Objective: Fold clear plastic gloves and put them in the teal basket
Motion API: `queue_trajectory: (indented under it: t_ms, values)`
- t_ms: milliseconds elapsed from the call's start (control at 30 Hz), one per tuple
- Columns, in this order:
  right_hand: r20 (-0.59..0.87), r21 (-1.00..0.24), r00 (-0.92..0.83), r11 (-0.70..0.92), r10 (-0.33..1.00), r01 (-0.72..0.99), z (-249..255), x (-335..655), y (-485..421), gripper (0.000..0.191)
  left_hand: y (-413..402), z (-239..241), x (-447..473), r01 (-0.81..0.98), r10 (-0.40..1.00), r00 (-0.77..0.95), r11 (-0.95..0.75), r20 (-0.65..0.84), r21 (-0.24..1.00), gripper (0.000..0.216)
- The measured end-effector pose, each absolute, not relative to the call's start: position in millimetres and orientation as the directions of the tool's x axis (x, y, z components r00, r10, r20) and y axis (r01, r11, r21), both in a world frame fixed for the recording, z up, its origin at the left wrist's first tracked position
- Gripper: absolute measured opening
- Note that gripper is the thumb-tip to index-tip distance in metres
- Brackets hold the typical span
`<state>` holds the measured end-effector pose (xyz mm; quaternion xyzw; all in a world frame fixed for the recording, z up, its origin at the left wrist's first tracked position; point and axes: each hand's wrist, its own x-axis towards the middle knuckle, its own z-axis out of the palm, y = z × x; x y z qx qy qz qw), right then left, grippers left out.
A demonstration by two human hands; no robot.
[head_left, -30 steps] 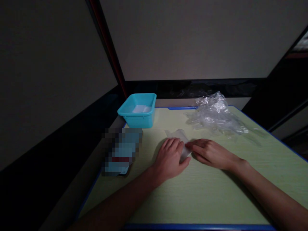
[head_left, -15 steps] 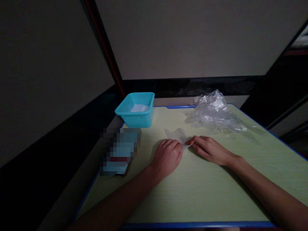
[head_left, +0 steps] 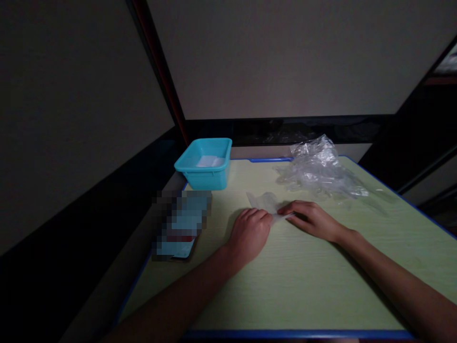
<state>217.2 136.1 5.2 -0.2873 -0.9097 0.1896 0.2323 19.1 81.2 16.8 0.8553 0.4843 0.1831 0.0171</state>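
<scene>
A small translucent plastic piece (head_left: pixel 266 202), like a thin glove or bag, lies on the pale green table (head_left: pixel 303 276). My left hand (head_left: pixel 250 233) rests on its near end, fingers curled down onto it. My right hand (head_left: pixel 309 219) pinches the near right edge of the same piece between thumb and fingers. The far end of the piece lies flat on the table beyond both hands.
A pile of crumpled clear plastic (head_left: pixel 319 169) sits at the back right. A turquoise tub (head_left: pixel 204 163) holding something white stands at the back left. A blurred-out flat object (head_left: pixel 180 223) lies at the left edge. Walls close in behind and to the left.
My left hand has drawn back and curled, uncovering more of the plastic piece. My right hand's fingers have shifted slightly right along the piece's near edge.
</scene>
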Motion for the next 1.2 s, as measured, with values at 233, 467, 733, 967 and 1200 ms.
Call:
queue_trajectory:
  t_ms: [233,467,733,967,1200]
  values:
    - [0.273,-0.614,-0.641,0.643,0.717,0.458,6,217,137,0.018,84,11,17,0.767,0.860,0.374,-0.497,0.347,0.405,0.017]
    - [0.190,-0.795,-0.555,0.459,0.810,0.396,3,212,144,0.018,100,-1,12,0.655,0.914,0.176,-0.387,0.366,0.649,0.011]
    - [0.038,-0.934,-0.512,0.213,0.858,0.287,3,196,164,0.030,117,-13,8,0.477,0.956,0.023,-0.267,0.292,0.837,0.012]
    - [0.028,-0.956,-0.443,0.154,0.896,0.251,2,183,178,0.031,118,-14,9,0.378,0.967,-0.090,-0.187,0.237,0.906,0.027]
    - [0.068,-0.968,-0.400,0.158,0.914,0.197,-1,180,171,0.039,117,-13,11,0.360,0.961,-0.141,-0.173,0.237,0.917,0.046]
